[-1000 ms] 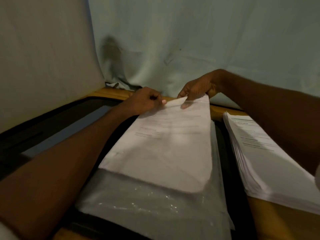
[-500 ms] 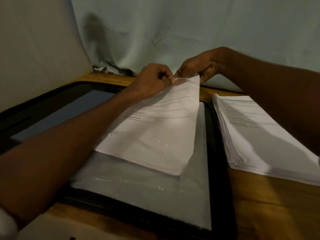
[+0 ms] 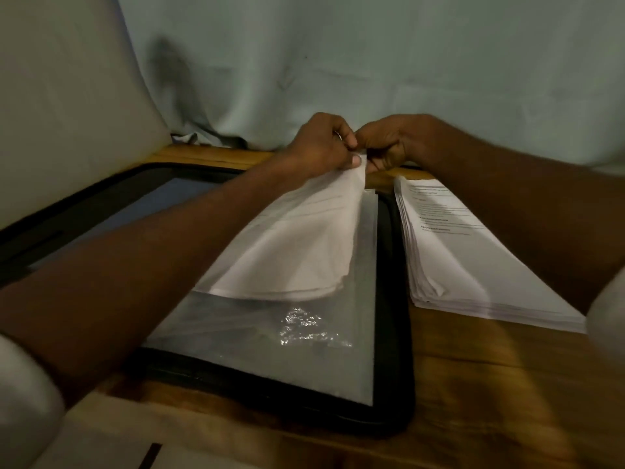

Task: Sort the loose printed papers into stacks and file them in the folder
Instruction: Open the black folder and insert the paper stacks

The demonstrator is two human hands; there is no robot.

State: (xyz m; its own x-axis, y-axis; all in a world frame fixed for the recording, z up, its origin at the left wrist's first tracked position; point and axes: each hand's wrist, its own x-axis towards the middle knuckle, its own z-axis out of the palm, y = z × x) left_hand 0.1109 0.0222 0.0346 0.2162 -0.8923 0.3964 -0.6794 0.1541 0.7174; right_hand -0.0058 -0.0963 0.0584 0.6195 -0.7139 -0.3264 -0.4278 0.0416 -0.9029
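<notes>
An open black folder [image 3: 394,394] lies on the wooden table, with clear plastic sleeves [image 3: 270,350] on its right half. A thin bundle of printed papers [image 3: 304,245] rests on the sleeves, its far end lifted. My left hand [image 3: 318,145] and my right hand [image 3: 389,140] meet at that far end, both pinching the top edge of the bundle or a sleeve around it; which one I cannot tell. A thick stack of printed papers [image 3: 473,269] lies to the right of the folder, partly under my right forearm.
The folder's left half [image 3: 111,214] lies open toward the left. Pale cloth [image 3: 372,62] hangs behind the table and a beige panel [image 3: 61,96] stands at the left. A white sheet [image 3: 111,438] lies at the near edge. Bare wood [image 3: 490,384] shows at the right front.
My hands have come together at the far end of the bundle and lifted it. The bundle now bows up from the sleeves. The view has shifted slightly.
</notes>
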